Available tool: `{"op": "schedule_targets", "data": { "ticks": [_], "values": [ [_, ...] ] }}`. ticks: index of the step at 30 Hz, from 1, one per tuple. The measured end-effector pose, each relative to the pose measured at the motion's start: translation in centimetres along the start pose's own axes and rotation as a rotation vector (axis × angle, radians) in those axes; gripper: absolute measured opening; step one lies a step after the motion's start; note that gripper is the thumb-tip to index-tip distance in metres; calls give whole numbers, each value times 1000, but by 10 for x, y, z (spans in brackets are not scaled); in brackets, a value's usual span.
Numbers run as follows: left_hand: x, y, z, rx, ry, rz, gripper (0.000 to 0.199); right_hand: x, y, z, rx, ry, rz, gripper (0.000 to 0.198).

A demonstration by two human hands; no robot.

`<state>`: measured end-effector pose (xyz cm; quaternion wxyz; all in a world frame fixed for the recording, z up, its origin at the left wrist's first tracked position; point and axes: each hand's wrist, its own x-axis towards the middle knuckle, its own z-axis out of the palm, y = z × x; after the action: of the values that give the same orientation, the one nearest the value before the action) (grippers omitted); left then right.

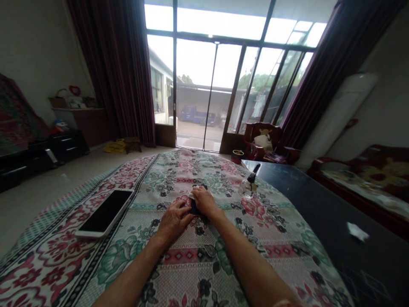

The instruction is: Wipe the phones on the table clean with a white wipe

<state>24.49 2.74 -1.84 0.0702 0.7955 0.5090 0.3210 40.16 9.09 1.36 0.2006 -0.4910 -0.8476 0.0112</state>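
A small dark, flat thing (194, 209), perhaps a phone, lies on the flowered tablecloth (179, 273) in front of me, mostly covered by my hands. My left hand (175, 217) grips its left edge with bent fingers. Over its top rests my right hand (205, 201), its fingers closed on a bit of white tissue (191, 196) pressed to the surface. To the right stands a clear spray bottle (248, 187) with a black nozzle. A white tablet (105, 213) with a dark screen lies at the left.
Beyond the cloth, a dark tabletop (297, 192) extends to the right with a crumpled white tissue (358, 232) on it. Wooden chairs (265, 140) stand farther back. Glass doors (204, 94) between purple curtains (118, 72) are ahead. A black cabinet (68, 147) is at left.
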Motion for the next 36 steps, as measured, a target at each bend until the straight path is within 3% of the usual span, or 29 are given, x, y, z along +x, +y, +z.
{"op": "schedule_targets", "data": {
  "ticks": [12, 22, 36],
  "values": [
    [0, 3, -1, 17, 10, -28, 20, 28, 38, 8, 0, -71, 113, 27],
    [-1, -3, 0, -40, 76, -12, 26, 8, 41, -1, -25, -66, 100, 25],
    [-1, -13, -7, 61, 95, -120, 25, -27, 26, -10, -74, 34, 236, 23]
  ]
}}
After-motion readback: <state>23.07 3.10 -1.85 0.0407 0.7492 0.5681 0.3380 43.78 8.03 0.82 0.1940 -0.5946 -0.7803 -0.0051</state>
